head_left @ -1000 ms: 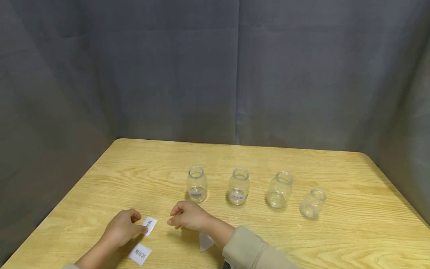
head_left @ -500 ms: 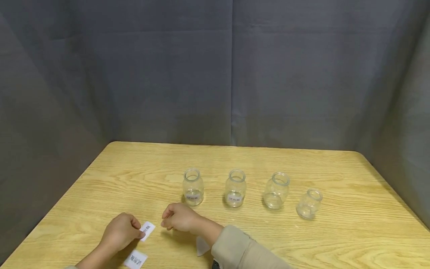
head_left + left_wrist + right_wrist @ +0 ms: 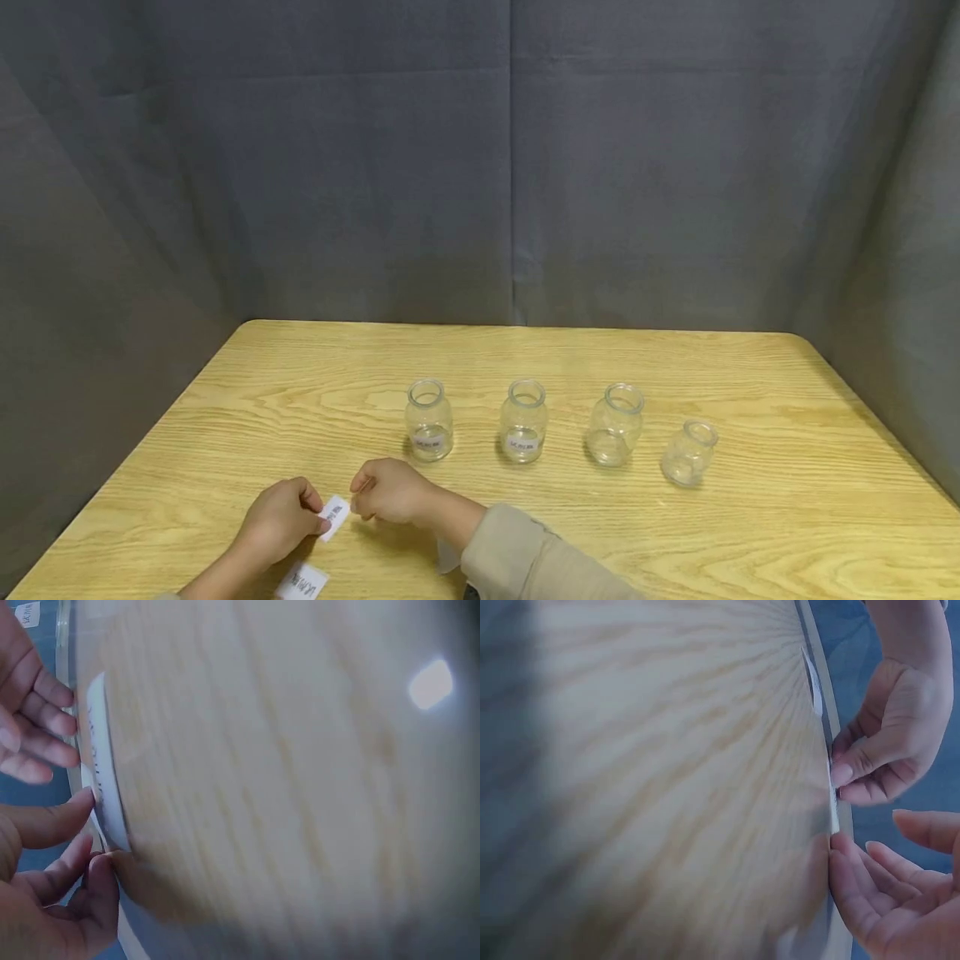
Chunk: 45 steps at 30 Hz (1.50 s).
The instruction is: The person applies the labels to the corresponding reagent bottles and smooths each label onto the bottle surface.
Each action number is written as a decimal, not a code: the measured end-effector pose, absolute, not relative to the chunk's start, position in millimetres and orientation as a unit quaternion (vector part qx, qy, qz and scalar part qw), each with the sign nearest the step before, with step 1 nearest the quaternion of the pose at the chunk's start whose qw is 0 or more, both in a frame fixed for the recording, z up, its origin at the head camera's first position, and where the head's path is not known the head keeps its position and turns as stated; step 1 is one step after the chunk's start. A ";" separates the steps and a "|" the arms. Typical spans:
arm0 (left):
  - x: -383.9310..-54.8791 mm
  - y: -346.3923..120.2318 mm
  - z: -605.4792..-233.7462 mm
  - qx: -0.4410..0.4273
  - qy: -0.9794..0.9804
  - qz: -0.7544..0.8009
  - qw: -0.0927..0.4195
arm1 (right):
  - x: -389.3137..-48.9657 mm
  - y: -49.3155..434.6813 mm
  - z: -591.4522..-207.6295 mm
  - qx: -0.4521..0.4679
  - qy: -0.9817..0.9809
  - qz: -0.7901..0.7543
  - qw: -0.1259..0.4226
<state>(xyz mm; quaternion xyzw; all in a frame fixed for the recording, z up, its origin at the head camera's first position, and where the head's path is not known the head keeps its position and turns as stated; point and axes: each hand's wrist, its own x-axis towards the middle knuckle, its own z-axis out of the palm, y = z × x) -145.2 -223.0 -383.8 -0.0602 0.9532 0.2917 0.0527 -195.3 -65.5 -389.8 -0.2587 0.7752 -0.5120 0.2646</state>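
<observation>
Pinching white rectangular printed paper label point(image 3: 337, 514) in L hand point(image 3: 279, 518), near-left of leftmost clear round glass jar point(image 3: 429, 423), w/ R hand point(image 3: 392, 492) just beside, fingers loosely parted; prob. peel step, next needing R-fingertip pinch on free edge.

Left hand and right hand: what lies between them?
A printed white label, its edge pinched by the left hand; the head view shows it.

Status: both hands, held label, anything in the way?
Left hand pinches printed label. Right hand close beside it, contact unclear. Glass jars stand beyond, apparently not in the way.
</observation>
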 end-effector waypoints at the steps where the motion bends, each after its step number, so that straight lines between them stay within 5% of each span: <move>1: -144.9 -222.1 -383.7 -0.058 0.954 0.289 0.044 | -194.5 -67.0 -389.4 -0.259 0.776 -0.510 0.266; 10: -142.5 -217.0 -388.5 -0.036 0.947 0.320 0.013 | -186.9 -79.4 -386.2 -0.225 0.823 -0.470 0.227; 17: -144.7 -219.8 -392.7 -0.047 0.930 0.361 0.049 | -186.0 -84.2 -385.9 -0.207 0.859 -0.428 0.189; 34: -147.4 -225.9 -390.7 -0.031 0.933 0.354 0.055 | -185.0 -88.5 -388.2 -0.195 0.849 -0.457 0.180; 45: -154.0 -227.4 -373.0 0.063 0.884 0.454 0.093 | -192.8 -71.2 -383.1 -0.278 0.815 -0.471 0.191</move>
